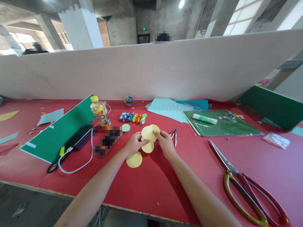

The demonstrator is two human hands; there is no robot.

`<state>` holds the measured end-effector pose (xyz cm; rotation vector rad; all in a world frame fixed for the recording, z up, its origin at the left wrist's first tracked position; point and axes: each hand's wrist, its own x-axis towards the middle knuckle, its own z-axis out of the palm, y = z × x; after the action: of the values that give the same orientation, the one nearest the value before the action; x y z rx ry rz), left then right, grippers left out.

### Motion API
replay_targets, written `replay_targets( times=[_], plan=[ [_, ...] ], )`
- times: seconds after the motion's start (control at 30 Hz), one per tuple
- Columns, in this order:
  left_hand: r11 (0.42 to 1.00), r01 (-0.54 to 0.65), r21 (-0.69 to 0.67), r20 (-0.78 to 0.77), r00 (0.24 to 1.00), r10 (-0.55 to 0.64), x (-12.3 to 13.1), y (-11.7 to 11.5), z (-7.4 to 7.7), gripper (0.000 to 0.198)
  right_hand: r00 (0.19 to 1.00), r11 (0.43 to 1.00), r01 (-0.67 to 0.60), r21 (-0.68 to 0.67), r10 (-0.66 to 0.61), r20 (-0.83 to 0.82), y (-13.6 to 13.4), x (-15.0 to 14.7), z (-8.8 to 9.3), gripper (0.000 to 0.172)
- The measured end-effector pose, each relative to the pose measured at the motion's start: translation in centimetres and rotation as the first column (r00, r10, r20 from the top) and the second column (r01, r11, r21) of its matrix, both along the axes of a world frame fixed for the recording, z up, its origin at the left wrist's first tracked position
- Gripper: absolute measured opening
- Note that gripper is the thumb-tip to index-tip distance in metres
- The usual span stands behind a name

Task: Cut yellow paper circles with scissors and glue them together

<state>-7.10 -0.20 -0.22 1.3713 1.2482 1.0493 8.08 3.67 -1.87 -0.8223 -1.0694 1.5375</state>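
Note:
Several pale yellow paper circles (147, 146) overlap in a cluster between my hands, above the red table. My left hand (134, 144) pinches the cluster at its left side, thumb on top. On the right, my right hand (165, 142) grips the edge of another circle of the same cluster between thumb and fingers. More yellow circles (134, 160) lie on the table just below my left hand. A small stack of pale green circles (125, 128) rests up and to the left of the hands.
Large scissors (233, 171) lie at the right, near a glue stick (204, 119) on green sheets (224, 126). Compasses (174, 137) lie right of my hands. A bottle (100, 112), a black power bank (79, 137) with cables and twisted colourful papers (133, 117) stand or lie left and behind.

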Motion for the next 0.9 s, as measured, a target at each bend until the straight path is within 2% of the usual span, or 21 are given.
replay_targets(
  times=[0.13,0.33,0.6,0.77,0.9],
  plan=[
    [1.0,-0.015,0.003,-0.024,1.0,0.015,-0.1,0.0,0.2,0.035,0.997,0.999,0.052,0.002,-0.052,-0.052,0.2,0.1,0.1,0.023],
    [1.0,-0.027,-0.015,-0.031,0.999,0.027,-0.1,-0.1,0.5,0.033,1.0,0.999,0.003,0.035,-0.002,-0.03,0.4,0.2,-0.2,0.023],
    [1.0,-0.015,-0.015,-0.022,1.0,0.014,0.0,0.2,0.4,0.048,0.998,0.999,-0.036,0.0,0.036,0.053,0.3,0.1,-0.3,0.029],
    [0.993,-0.033,0.117,-0.092,0.995,0.044,-0.2,0.4,0.1,0.043,0.974,0.987,-0.051,0.155,0.015,0.226,0.7,0.0,-1.1,0.029],
    [0.983,-0.054,0.177,-0.146,0.986,0.08,-0.5,0.6,-0.2,0.036,0.942,0.963,-0.083,0.256,-0.008,0.335,0.5,-0.3,-1.5,0.036]
  ],
)
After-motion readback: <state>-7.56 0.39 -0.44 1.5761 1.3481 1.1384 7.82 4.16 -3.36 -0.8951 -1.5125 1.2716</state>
